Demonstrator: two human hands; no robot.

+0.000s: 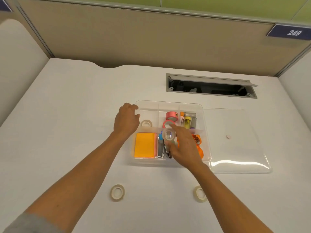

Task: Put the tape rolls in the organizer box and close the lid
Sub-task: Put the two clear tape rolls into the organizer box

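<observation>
A clear organizer box (pixel 206 132) stands open on the white desk, its clear lid (pixel 235 140) lying flat to the right. My right hand (pixel 184 145) hovers over the box's middle, gripping a clear tape roll (pixel 168 135). My left hand (pixel 126 121) is at the box's left edge, fingers loosely curled, holding nothing. A white tape roll (pixel 146 123) lies in the back-left compartment. Two pink rolls (pixel 171 115) sit in the middle compartment. On the desk near me lie two more rolls, a white tape roll (pixel 117 192) on the left and a clear tape roll (pixel 200 193) on the right.
The box also holds orange sticky notes (pixel 144 147), a stapler (pixel 160 149), markers (pixel 187 121) and orange items (pixel 199 148). An open cable hatch (pixel 210 86) is set in the desk behind the box. Beige partition walls enclose the desk.
</observation>
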